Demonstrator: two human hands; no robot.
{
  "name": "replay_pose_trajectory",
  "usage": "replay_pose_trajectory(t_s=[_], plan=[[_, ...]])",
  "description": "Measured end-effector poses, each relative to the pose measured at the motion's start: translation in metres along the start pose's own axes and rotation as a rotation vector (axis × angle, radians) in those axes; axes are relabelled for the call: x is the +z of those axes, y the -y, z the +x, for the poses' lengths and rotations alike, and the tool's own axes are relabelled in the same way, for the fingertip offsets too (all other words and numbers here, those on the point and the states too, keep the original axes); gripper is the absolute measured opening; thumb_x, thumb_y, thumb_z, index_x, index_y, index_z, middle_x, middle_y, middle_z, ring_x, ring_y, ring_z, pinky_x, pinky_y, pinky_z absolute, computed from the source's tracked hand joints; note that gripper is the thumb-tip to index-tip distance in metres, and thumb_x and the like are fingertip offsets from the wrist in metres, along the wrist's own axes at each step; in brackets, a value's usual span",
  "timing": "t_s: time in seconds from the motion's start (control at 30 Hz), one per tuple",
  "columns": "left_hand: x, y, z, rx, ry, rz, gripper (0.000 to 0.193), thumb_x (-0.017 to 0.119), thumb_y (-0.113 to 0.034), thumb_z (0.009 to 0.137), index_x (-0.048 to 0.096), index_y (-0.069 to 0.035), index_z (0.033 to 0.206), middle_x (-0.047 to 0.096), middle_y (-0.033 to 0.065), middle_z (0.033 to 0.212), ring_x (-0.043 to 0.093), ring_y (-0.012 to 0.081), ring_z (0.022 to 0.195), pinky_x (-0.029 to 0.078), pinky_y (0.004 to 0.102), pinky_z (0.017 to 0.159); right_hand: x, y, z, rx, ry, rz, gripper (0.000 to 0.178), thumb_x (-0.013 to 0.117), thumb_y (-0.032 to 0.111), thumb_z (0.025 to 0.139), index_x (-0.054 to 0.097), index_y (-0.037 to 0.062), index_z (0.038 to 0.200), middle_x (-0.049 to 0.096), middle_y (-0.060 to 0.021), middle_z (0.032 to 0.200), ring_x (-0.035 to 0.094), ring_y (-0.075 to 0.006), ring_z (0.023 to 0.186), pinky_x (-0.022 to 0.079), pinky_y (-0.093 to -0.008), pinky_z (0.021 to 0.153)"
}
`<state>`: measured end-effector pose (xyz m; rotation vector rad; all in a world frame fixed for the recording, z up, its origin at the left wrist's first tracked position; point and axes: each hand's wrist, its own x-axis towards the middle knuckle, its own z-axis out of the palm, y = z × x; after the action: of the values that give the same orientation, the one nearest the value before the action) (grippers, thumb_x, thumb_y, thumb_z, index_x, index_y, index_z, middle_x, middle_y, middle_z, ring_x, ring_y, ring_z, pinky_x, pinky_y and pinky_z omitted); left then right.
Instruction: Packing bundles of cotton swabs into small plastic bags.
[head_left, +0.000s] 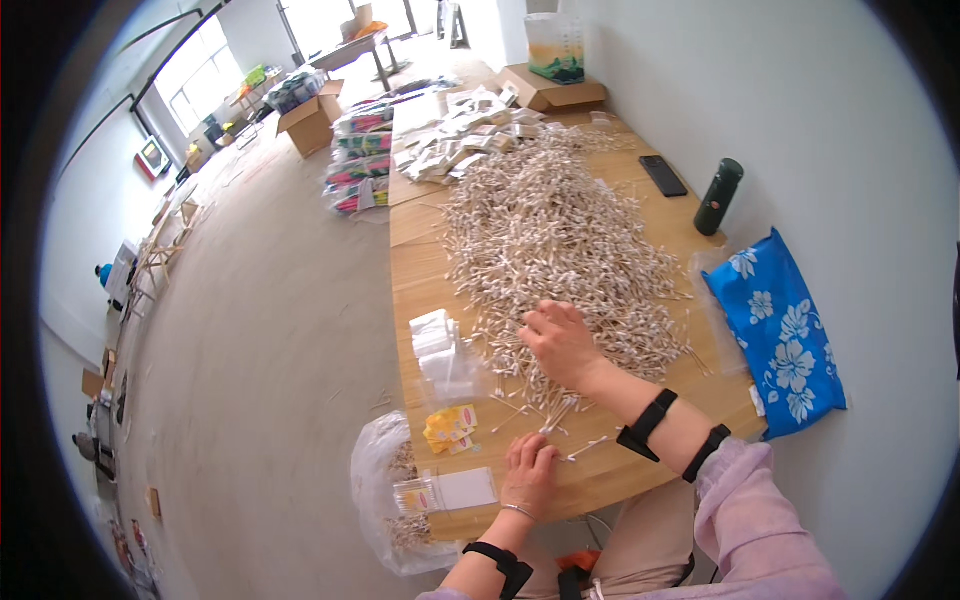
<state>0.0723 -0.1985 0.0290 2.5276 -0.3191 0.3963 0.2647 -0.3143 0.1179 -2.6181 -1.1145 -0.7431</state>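
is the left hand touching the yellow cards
Apart: the head view plainly shows a strip of bare wooden table between the left hand and the yellow cards.

White-tipped swabs (560, 230), blue white-flowered bag (775, 335), dark green flask (719, 197), black phone (663, 176)

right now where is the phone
In the head view, the phone lies on the table, at right, between the swab pile and the green bottle.

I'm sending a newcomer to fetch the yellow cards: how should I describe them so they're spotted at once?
On the wooden table, find the big heap of cotton swabs. From its near end, look left toward the table's edge. The yellow cards lie there, small, flat and overlapping, their bright colour setting them apart from the whitish plastic bags just beyond.
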Motion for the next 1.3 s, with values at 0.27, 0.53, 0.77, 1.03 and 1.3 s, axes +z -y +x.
replay_pose_trajectory(t_s=[0.27, 0.53, 0.77, 1.03, 1.3], plan=[[0.000, -0.006, 0.005, 0.009, 0.011, -0.044, 0.015, 0.065, -0.010, 0.079, 0.061, -0.010, 0.093, 0.053, 0.0096, 0.116, 0.045, 0.0317, 0.118, 0.036, 0.0463, 0.104, 0.084, 0.004, 0.057, -0.095, 0.500, 0.067, 0.025, 0.050, 0.017, 0.087, 0.061, 0.0141, 0.109, 0.054, -0.0048, 0.122, 0.037, -0.0267, 0.130, 0.017, -0.0478, 0.114], [-0.004, 0.000, 0.002, 0.000, -0.020, -0.068, 0.018, 0.063, -0.008, 0.078, 0.060, -0.010, 0.096, 0.052, 0.0108, 0.116, 0.045, 0.0310, 0.119, 0.035, 0.0462, 0.105, 0.018, -0.050, 0.032, -0.191, 0.359, -0.179, 0.011, 0.055, 0.012, 0.080, 0.066, 0.0124, 0.082, 0.057, -0.0033, 0.102, 0.038, -0.0236, 0.126, 0.013, -0.0466, 0.116], [-0.007, -0.004, 0.003, 0.018, -0.056, -0.071, 0.014, 0.063, -0.007, 0.080, 0.060, -0.008, 0.094, 0.054, 0.0118, 0.115, 0.046, 0.0327, 0.117, 0.036, 0.0457, 0.104, -0.007, -0.009, -0.007, -0.143, 0.348, -0.129, 0.018, 0.057, 0.013, 0.081, 0.068, 0.0108, 0.094, 0.058, -0.0042, 0.118, 0.036, -0.0246, 0.131, 0.015, -0.0486, 0.115], [0.005, 0.001, -0.004, -0.002, -0.086, -0.108, 0.013, 0.063, -0.006, 0.080, 0.059, -0.006, 0.093, 0.054, 0.0118, 0.110, 0.049, 0.0331, 0.112, 0.039, 0.0450, 0.102, 0.030, 0.047, -0.067, -0.137, 0.333, 0.051, 0.019, 0.056, 0.019, 0.081, 0.064, 0.0125, 0.097, 0.059, -0.0018, 0.107, 0.044, -0.0208, 0.120, 0.021, -0.0459, 0.112], [0.001, -0.004, -0.001, 0.001, -0.123, -0.132, 0.011, 0.063, -0.004, 0.079, 0.058, -0.005, 0.089, 0.054, 0.0121, 0.101, 0.050, 0.0331, 0.107, 0.041, 0.0446, 0.099, -0.035, 0.044, -0.136, 0.112, 0.089, 0.180, 0.022, 0.067, 0.020, 0.077, 0.065, 0.0110, 0.096, 0.057, -0.0046, 0.114, 0.044, -0.0271, 0.118, 0.031, -0.0427, 0.105]])
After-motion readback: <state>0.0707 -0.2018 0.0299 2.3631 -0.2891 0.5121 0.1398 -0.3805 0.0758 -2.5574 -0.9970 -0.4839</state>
